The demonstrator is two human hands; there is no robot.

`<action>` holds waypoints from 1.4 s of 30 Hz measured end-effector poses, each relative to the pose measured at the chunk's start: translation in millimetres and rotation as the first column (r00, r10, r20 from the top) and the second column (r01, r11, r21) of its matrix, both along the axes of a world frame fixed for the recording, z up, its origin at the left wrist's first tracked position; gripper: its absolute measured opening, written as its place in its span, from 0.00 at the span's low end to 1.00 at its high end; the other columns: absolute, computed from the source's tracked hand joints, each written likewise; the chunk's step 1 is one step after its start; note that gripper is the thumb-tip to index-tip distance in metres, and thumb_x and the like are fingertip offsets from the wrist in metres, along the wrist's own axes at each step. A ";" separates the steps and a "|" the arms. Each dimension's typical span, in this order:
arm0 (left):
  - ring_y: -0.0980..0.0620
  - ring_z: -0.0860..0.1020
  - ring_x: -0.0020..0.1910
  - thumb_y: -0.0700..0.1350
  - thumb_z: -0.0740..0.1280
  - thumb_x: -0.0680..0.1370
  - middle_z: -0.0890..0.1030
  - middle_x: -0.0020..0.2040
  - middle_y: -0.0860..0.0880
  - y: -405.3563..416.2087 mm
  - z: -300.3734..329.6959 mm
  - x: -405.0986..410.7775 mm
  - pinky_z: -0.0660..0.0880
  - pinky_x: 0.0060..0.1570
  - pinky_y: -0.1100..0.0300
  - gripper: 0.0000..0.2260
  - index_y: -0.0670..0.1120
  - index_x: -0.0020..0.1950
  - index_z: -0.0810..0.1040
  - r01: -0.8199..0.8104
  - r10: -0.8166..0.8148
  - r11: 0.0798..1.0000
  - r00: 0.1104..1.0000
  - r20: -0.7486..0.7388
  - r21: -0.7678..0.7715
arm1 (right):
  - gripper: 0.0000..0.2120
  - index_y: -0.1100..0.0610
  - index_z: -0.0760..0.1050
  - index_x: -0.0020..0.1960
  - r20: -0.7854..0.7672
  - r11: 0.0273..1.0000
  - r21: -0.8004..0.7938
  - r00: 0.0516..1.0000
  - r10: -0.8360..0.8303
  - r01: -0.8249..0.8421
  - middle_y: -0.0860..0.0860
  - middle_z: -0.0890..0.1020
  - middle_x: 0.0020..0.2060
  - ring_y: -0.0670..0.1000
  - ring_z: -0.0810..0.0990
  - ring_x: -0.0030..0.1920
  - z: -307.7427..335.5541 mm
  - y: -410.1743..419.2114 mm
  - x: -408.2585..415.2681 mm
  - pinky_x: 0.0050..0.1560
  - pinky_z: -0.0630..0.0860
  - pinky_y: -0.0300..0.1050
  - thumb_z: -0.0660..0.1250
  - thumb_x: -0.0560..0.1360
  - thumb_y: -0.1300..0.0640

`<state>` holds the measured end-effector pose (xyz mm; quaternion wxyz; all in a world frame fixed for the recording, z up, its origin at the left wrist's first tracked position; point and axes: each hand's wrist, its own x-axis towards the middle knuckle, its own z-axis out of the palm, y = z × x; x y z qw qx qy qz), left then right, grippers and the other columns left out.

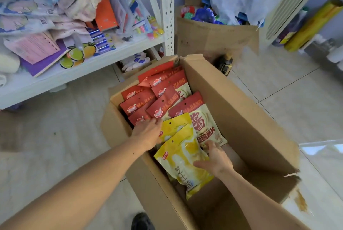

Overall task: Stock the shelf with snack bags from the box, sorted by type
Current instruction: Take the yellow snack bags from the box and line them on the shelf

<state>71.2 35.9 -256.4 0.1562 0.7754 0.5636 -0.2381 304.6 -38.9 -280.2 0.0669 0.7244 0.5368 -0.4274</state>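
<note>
Box: open cardboard box (232, 103) on the tiled floor (55, 137), just in front of the white shelf (89, 62).
Red bags: red-topped snack bags (141, 102) packed in overlapping rows at the far end of the box.
Yellow bags: two yellow bags (183, 155) lying on top at the near end — one partly under the other.
Left hand (148, 133): inside the box, fingers straight, resting at the edge of the rear yellow bag beside the red ones.
Right hand (215, 161): fingers spread and relaxed, pressing on the front yellow bag — no grasp.
Shelf: cluttered with stationery and packets.
</note>
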 end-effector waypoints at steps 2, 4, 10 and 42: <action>0.45 0.70 0.66 0.56 0.69 0.75 0.72 0.66 0.45 4.6 -14.4 2.7 0.71 0.61 0.50 0.32 0.44 0.72 0.61 0.023 -0.022 1.000 0.999 -0.037 0.004 | 0.47 0.51 0.57 0.74 -0.041 0.999 -0.050 0.999 -0.014 0.012 0.50 0.66 0.70 0.53 0.71 0.68 -17.6 1.5 -2.3 0.63 0.72 0.50 0.78 0.64 0.41; 0.45 0.70 0.66 0.55 0.71 0.74 0.72 0.67 0.46 8.4 -23.8 6.4 0.68 0.63 0.49 0.31 0.44 0.70 0.62 0.016 -0.016 1.000 0.999 -0.047 0.017 | 0.51 0.53 0.56 0.75 -0.082 0.997 -0.067 0.996 -0.035 0.029 0.51 0.63 0.71 0.54 0.68 0.70 -33.4 3.9 -4.9 0.68 0.70 0.50 0.79 0.62 0.41; 0.46 0.77 0.59 0.52 0.70 0.76 0.79 0.59 0.46 22.0 -33.9 6.2 0.68 0.56 0.53 0.17 0.46 0.61 0.72 -0.008 0.013 0.995 0.999 -0.045 0.103 | 0.42 0.53 0.65 0.66 -0.147 0.979 -0.018 0.968 -0.203 0.202 0.51 0.68 0.61 0.52 0.74 0.59 -59.7 11.4 -6.4 0.60 0.73 0.45 0.82 0.59 0.44; 0.51 0.84 0.45 0.48 0.74 0.73 0.85 0.43 0.47 75.1 220.3 -9.7 0.80 0.47 0.51 0.11 0.43 0.49 0.79 -0.476 0.688 0.675 0.131 0.714 -0.563 | 0.38 0.52 0.75 0.62 -0.653 0.966 0.054 0.741 -0.159 0.254 0.47 0.83 0.56 0.51 0.83 0.56 160.1 79.6 17.2 0.57 0.80 0.56 0.81 0.56 0.40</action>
